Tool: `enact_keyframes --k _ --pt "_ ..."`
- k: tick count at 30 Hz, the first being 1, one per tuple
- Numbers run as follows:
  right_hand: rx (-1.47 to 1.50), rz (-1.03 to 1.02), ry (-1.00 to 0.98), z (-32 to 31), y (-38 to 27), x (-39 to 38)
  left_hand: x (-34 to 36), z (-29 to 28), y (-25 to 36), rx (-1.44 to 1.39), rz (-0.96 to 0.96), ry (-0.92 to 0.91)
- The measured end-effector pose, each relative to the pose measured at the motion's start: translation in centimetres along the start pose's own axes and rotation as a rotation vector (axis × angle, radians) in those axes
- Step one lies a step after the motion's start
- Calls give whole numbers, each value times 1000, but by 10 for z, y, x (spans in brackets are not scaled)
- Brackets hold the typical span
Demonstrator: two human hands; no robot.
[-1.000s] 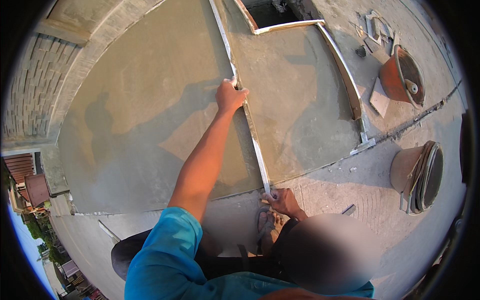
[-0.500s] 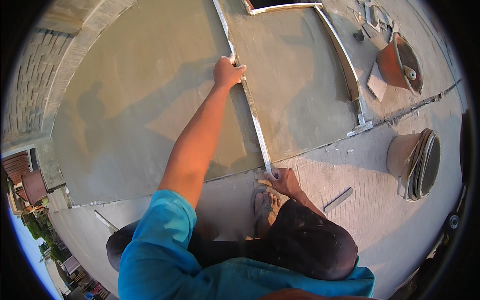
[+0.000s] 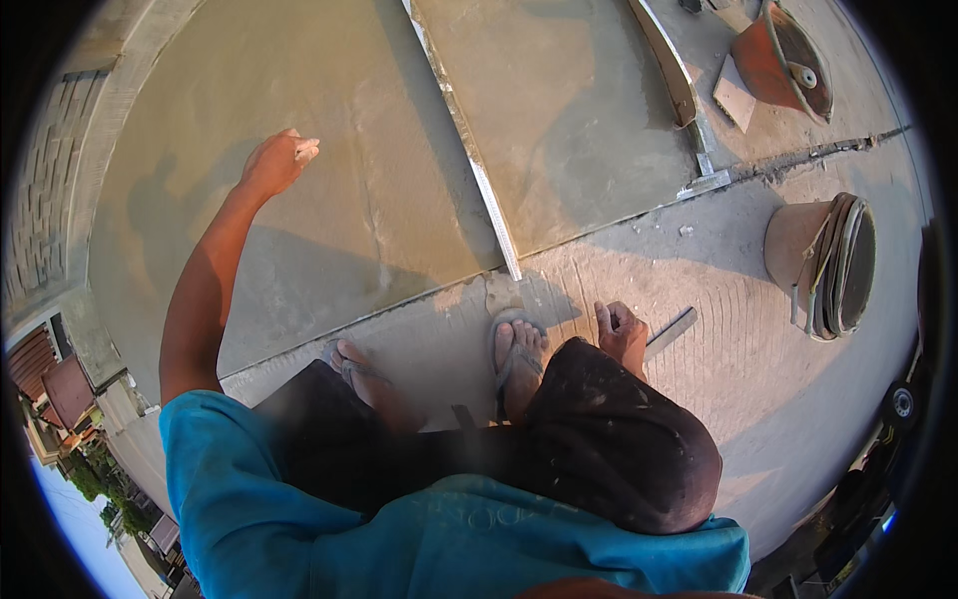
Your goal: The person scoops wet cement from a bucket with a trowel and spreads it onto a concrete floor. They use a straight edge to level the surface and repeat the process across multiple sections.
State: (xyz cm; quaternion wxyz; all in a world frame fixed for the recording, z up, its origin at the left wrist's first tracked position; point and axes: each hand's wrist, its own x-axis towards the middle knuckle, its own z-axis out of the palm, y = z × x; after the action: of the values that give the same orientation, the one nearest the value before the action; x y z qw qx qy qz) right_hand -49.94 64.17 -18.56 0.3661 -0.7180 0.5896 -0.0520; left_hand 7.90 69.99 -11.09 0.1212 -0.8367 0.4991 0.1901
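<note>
My left hand (image 3: pixel 282 160) is raised over the left section of smooth wet cement (image 3: pixel 200 280), fingers curled; I cannot make out whether anything is in them. A long white-edged strip (image 3: pixel 490 205) lies between the two cement sections, apart from both hands. My right hand (image 3: pixel 621 334) is low beside my right knee, fingers curled, their contents hidden. A short flat grey bar (image 3: pixel 675 325) lies on the rough concrete just right of it.
A grey bucket (image 3: pixel 798 260) stands at right; an orange bucket (image 3: pixel 763 60) is beyond it beside a tile piece (image 3: pixel 732 95). A curved board (image 3: pixel 671 55) edges the right section. A patterned wall (image 3: pixel 50 180) runs at left. A vehicle wheel (image 3: pixel 901 401) shows at far right.
Both hands have let go of the strip: my left moved left over the cement, my right moved right toward my knee. The view has shifted, so the slab sits higher in frame.
</note>
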Motion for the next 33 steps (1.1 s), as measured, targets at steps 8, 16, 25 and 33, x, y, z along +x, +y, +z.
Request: enact_keyframes --k 8,16,25,33 --pt "-116 367 629 -48 108 -31 -149 29 -91 94 -85 -319" --pt "-90 534 521 -22 131 -55 -211 53 -114 -290 -346 -444" --pt "-72 628 511 -13 110 -36 -244 71 -145 -412 -361 -426" --pt "51 504 710 -55 123 13 -275 77 -139 -462 -437 -300"
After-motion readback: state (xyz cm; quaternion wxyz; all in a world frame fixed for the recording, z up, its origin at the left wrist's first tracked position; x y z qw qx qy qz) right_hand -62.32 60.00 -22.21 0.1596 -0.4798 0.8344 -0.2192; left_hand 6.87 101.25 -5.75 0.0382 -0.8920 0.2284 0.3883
